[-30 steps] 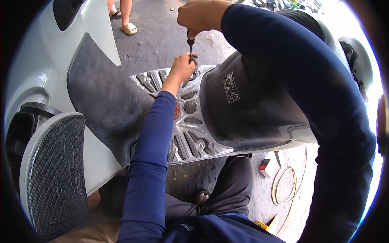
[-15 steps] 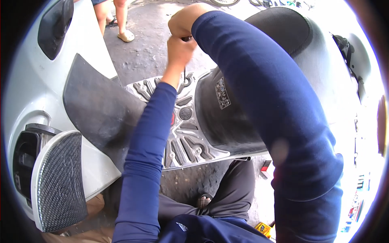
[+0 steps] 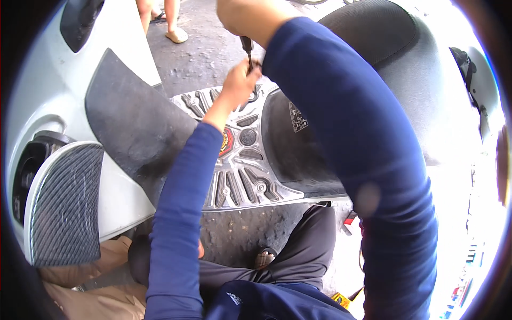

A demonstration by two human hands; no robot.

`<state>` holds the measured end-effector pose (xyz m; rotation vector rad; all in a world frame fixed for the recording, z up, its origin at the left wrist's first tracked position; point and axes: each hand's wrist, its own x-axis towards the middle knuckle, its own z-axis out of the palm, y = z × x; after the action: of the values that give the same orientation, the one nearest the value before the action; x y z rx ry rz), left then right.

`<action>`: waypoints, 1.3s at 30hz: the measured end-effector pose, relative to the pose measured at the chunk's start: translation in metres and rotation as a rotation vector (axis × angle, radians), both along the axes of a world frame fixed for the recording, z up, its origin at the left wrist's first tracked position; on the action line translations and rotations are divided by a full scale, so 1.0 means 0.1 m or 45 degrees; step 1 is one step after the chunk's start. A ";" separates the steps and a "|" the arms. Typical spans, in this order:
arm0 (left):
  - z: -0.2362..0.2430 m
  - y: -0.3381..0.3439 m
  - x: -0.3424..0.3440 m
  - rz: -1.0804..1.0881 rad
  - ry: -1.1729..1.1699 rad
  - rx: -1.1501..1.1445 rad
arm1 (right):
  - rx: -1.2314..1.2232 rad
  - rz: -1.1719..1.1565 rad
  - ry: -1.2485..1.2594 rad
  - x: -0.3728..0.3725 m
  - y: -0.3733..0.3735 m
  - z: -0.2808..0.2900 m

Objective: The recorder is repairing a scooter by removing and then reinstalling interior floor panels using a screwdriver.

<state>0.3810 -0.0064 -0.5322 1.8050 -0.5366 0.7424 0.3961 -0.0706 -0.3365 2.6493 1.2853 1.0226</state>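
My right hand (image 3: 253, 18) is closed around the black handle of a screwdriver (image 3: 247, 45), partly cut off by the upper edge. The tool points down at the far end of a scooter's silver ribbed footboard (image 3: 250, 184). Below it, my left hand (image 3: 239, 88) has its fingers closed around the thin shaft, covering the tip. Screws sit in recesses of the footboard's near end. Whether the tip touches a screw is hidden. A red and gold emblem (image 3: 226, 141) lies at mid-board, partly behind my left forearm.
The black seat (image 3: 368, 32) rises at the right, beyond my right arm. On the left are the white front panels with a detached-looking or opened textured flap (image 3: 66, 208). Another person's legs (image 3: 172, 18) stand at the far side. A yellow box (image 3: 340, 300) lies on the ground.
My left hand has come down from beside my right hand to the screwdriver's shaft. My right hand appears higher, and more of the tool shows. The view has shifted slightly.
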 end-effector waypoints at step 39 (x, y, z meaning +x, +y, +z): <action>0.23 0.98 -2.80 0.338 0.807 0.152 | -0.257 0.552 0.789 -2.15 0.29 0.01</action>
<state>0.1013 0.0920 -0.5094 2.1132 0.0816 0.2758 0.1806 -0.0416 -0.3356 2.6729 2.0024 0.0295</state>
